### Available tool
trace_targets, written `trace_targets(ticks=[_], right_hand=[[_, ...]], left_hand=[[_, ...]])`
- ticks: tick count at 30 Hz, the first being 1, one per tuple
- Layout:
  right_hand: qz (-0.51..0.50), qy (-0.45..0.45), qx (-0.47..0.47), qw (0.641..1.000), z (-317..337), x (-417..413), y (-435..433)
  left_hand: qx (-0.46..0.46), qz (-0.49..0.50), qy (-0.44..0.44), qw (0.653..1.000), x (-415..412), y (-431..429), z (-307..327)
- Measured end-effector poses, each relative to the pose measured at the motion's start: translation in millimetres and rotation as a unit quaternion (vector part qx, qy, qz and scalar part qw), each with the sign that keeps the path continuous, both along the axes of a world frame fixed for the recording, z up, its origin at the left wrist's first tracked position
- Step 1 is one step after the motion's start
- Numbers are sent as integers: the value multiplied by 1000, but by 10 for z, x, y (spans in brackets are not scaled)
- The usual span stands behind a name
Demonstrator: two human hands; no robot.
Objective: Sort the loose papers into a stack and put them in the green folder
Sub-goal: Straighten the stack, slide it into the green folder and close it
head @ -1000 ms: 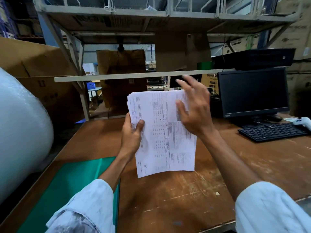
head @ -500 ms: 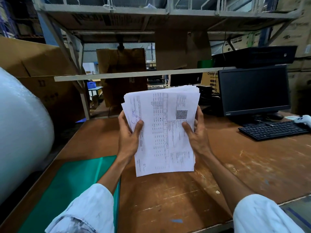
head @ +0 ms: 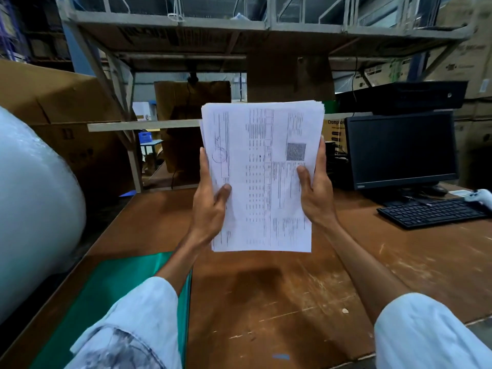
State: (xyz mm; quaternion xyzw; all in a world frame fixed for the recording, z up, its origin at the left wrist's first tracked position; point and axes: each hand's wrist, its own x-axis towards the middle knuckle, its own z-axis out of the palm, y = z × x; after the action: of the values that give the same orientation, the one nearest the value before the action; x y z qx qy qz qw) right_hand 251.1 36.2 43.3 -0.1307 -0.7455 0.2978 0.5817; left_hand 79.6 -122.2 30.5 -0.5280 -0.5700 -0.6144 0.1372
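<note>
White printed sheets, gathered as one stack of papers (head: 262,177), are held upright in the air above the counter (head: 292,302), with the bottom edge clear of the wood. The left hand (head: 209,209) grips the stack's left edge: the thumb (head: 222,193) is pressed on the front sheet and the other fingers are curled behind, mostly hidden by the paper. The right hand (head: 316,198) grips the right edge the same way, thumb (head: 303,177) on the front and fingers (head: 322,155) wrapped round the back, so both hands pinch the stack between thumb and fingers. The top edges of the sheets are slightly uneven, with a few corners showing behind the front page. The front sheet carries columns of small print, too blurred to read. A grey square code patch sits just above the right thumb, and a round stamp mark sits just above the left thumb. The green folder (head: 119,288) lies flat on the counter, below and to the left of the left fingers and well apart from the stack. Its right side is partly covered by the left forearm and pale sleeve (head: 133,328). Whether it is open cannot be told. To the right of the right fingers stands a dark monitor (head: 402,147), with a black keyboard (head: 431,213) in front of it. Far left of the left fingers is a large roll of bubble wrap (head: 32,195).
</note>
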Motion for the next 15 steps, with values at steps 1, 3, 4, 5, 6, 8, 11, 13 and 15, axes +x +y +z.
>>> trace_targets(ticks=[1, 3, 4, 5, 6, 8, 11, 13, 15], right_hand=[[8, -15, 3, 1000, -45, 10, 21], [38, -51, -11, 998, -277, 35, 45], [53, -66, -20, 996, -432, 50, 41], [63, -75, -27, 995, -576, 60, 32], [65, -82, -28, 994, -686, 67, 15], [58, -83, -32, 994, -792, 54, -4], [43, -72, -35, 996, -694, 10, -10], [38, -65, -25, 997, -564, -13, -14], [43, -57, -22, 997, -491, -18, -21]], left_hand=[[-4, -17, -25, 1000, -13, -13, -63], [-18, -55, -79, 995, -16, -28, -291], [-24, -69, -98, 993, 7, -29, -411], [-28, -76, -104, 991, 33, -20, -504], [-30, -77, -102, 991, 62, -5, -554], [-34, -67, -96, 993, 81, 20, -567], [-30, -29, -66, 997, 61, 41, -445], [-24, -11, -37, 999, 18, 64, -361], [-18, -1, -36, 999, -11, 79, -308]])
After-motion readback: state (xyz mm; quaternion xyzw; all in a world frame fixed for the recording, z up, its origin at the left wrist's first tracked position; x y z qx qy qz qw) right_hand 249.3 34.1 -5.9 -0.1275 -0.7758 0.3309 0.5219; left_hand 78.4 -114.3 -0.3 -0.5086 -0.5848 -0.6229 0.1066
